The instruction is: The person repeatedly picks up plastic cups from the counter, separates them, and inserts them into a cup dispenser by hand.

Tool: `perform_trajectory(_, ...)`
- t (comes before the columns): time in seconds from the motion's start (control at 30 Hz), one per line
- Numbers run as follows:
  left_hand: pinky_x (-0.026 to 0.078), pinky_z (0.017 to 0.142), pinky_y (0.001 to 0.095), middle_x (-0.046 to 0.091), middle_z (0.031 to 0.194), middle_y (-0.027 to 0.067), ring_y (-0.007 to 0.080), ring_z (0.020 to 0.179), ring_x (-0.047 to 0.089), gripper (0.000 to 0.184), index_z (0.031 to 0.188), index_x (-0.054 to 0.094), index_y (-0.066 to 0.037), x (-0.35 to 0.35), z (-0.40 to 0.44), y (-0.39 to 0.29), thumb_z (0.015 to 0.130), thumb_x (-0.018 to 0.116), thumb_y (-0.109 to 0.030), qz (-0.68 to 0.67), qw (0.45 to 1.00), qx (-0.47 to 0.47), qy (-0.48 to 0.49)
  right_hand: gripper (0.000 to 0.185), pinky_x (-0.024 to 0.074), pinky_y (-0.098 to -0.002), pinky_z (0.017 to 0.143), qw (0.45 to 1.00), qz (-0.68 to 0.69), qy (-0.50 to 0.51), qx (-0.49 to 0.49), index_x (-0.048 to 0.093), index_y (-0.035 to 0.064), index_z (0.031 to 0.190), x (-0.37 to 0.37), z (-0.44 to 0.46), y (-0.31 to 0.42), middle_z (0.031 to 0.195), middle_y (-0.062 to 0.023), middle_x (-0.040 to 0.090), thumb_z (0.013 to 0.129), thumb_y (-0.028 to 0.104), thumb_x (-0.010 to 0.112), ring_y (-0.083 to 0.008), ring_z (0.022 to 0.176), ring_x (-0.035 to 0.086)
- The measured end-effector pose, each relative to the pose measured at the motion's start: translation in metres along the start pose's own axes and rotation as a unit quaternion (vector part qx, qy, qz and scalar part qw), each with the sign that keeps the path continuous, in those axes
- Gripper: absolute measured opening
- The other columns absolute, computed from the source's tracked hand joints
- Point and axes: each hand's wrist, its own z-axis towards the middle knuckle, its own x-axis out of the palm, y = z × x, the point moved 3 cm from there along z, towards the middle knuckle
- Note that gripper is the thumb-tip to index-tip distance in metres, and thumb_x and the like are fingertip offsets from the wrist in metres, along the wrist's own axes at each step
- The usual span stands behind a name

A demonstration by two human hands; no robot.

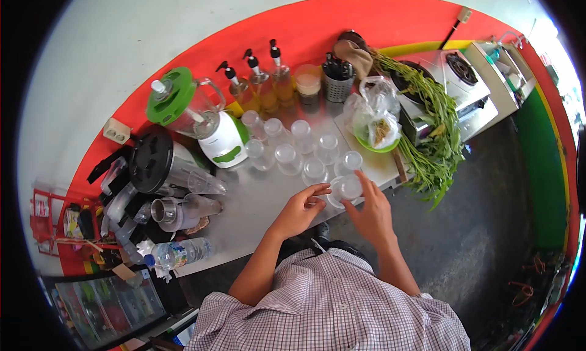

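Note:
At the table's front edge a clear plastic cup (339,198) stands upside down, close between my two hands. My right hand (372,214) is at its right side, thumb and forefinger spread apart around it; whether the fingertips touch the cup I cannot tell. My left hand (299,209) is just left of the cup, fingers loosely bent and apart, holding nothing. Several more clear cups (288,158) stand upside down in loose rows on the metal table (256,198) beyond my hands.
A green and white blender (223,140), pump bottles (261,82) and a cutlery holder (339,85) line the back. Right are a plastic bag (375,116), leafy greens (436,125) and a stove (467,85). A water bottle (183,252) lies front left.

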Motion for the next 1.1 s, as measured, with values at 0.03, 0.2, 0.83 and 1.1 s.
perform_trajectory(0.03,0.055,0.100,0.0353,0.068,0.148,0.0061,0.0203,0.115,0.069,0.056,0.155,0.056,-0.009,-0.006,-0.005,-0.011,0.102,0.071,-0.007,-0.010,1.000,0.010,-0.010,0.080,0.0565,-0.0459,0.091,1.000,0.011,-0.015,0.001,0.053,0.0086,0.155,-0.007,0.003,0.007,0.122,-0.0167,0.071,0.083,0.016,0.087,-0.0356,0.102,0.070)
perform_trajectory(0.2,0.050,0.107,0.0357,0.059,0.156,0.0056,0.0190,0.128,0.061,0.062,0.158,0.053,-0.010,-0.043,-0.035,-0.042,0.100,0.073,-0.005,0.035,0.989,0.046,-0.134,0.077,0.0556,-0.0339,0.087,0.976,0.219,-0.002,-0.007,0.051,0.0042,0.154,-0.012,0.029,0.036,0.126,-0.0122,0.071,0.087,0.008,0.087,-0.0209,0.105,0.071)
perform_trajectory(0.83,0.050,0.117,0.0511,0.038,0.172,0.0156,0.0318,0.156,0.041,0.095,0.166,0.039,-0.007,-0.115,-0.162,-0.051,0.090,0.091,-0.029,-0.183,0.926,0.173,-0.283,0.085,0.0614,-0.0403,0.094,0.782,0.550,0.293,0.015,0.026,0.0070,0.165,0.089,0.057,0.134,0.134,-0.0162,0.064,0.097,0.006,0.077,-0.0257,0.115,0.069)
perform_trajectory(1.1,0.049,0.118,0.0540,0.035,0.173,0.0087,0.0317,0.156,0.039,0.087,0.166,0.043,-0.012,-0.146,-0.176,-0.057,0.091,0.088,-0.018,-0.162,0.935,0.179,-0.260,0.070,0.0614,-0.0368,0.086,0.807,0.520,0.278,0.022,0.032,0.0039,0.157,0.109,0.055,0.160,0.128,-0.0156,0.064,0.101,0.008,0.073,-0.0226,0.100,0.072)
